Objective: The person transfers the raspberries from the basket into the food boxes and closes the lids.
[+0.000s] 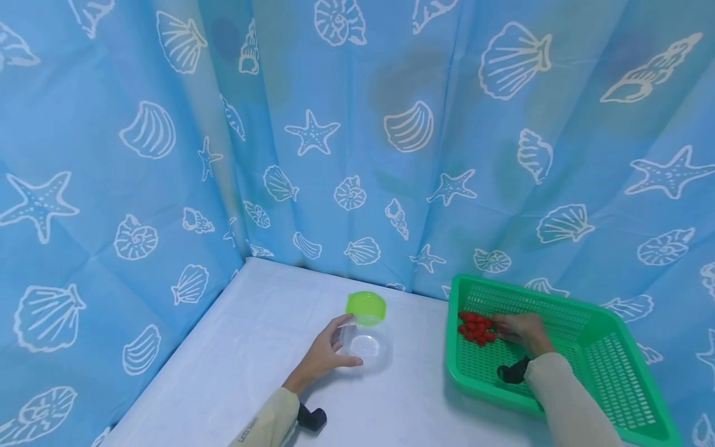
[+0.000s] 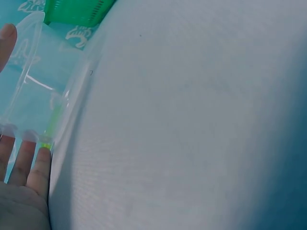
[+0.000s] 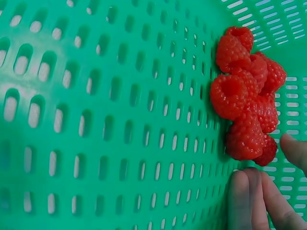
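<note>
White tablecloth [image 1: 223, 360] below, the left hand [image 1: 323, 355] grips a clear bowl [image 1: 370, 345]; the right hand [image 1: 522, 329], fingers parted, empty, could crush raspberries [image 1: 475, 329] by squeezing.

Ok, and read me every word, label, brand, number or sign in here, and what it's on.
Left sleeve: dark lettering, too small and blurred to read.
Blue curtain: shell and starfish drawings, no words.
Clear container, green basket: no lettering visible.
Nothing can be quoted.

Blue curtain [image 1: 357, 164] with white seashell and starfish print, white-covered table [image 1: 240, 347]
</note>
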A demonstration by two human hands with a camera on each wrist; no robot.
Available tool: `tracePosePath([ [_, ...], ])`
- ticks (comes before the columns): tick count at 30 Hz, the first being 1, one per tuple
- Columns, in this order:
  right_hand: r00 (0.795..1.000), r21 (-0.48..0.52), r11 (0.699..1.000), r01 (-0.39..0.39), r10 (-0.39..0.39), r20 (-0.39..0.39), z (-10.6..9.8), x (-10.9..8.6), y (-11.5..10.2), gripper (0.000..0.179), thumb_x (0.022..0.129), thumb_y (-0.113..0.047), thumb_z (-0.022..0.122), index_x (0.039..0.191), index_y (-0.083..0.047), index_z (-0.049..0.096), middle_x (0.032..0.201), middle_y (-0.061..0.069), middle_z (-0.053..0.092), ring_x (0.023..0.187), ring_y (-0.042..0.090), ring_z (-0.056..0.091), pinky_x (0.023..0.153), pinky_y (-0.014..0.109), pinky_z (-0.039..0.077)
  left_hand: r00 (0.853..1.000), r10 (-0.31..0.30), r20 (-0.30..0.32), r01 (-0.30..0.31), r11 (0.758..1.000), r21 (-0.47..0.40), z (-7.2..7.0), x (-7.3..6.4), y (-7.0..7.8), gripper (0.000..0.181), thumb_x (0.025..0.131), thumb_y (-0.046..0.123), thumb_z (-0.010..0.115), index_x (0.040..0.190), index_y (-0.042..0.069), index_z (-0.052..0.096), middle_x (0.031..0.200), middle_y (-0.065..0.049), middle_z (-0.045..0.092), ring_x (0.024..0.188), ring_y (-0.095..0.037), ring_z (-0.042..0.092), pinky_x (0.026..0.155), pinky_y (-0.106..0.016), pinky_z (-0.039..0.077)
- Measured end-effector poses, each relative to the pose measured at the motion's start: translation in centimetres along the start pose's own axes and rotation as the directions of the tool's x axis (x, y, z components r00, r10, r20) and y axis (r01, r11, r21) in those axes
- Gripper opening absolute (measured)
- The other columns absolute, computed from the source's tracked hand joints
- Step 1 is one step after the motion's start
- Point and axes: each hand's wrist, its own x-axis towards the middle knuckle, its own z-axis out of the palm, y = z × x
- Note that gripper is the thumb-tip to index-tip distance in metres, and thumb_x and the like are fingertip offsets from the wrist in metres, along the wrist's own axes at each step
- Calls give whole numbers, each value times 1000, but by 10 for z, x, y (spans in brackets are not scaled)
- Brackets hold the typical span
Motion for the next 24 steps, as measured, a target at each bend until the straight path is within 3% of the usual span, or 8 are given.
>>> tracePosePath([
  [5,1000,12,1000,-11,11,-26,0,3,1,76,78,-18,83,129,20,43,78,6,71,74,18,71,73,36,60,1000,10,11,-9,999,-44,-1,-4,12,90,71,10,87,147,18,40,153,-6,35,140,-30,34,111,-45,34],
  [9,998,-59,998,-1,-3,-68,1,2,2,81,74,-24,86,127,22,44,74,4,71,71,17,71,70,35,60,1000,21,15,-20,998,-59,-3,-9,25,88,71,10,87,146,13,40,151,-7,37,139,-31,36,111,-45,34],
  [12,994,-144,990,9,-24,-106,3,-2,0,77,72,-27,87,120,22,51,72,4,71,67,16,71,66,34,60,1000,21,6,-21,998,-58,-2,-6,17,89,71,11,87,146,15,40,151,-5,38,139,-31,35,111,-47,33],
  [15,992,-166,986,8,-29,-122,5,-6,-4,69,74,-24,85,116,21,54,72,5,71,66,17,71,66,34,60,1000,21,-1,-21,999,-50,0,-1,6,90,70,12,88,146,19,41,151,-2,38,139,-29,35,111,-48,34],
  [24,995,-38,999,-19,15,-94,7,-7,-7,57,80,-13,78,117,22,52,71,7,70,68,20,72,71,36,60,999,37,2,-37,998,-57,-1,-1,1,87,70,20,89,144,26,44,151,2,38,141,-26,32,110,-47,35],
])
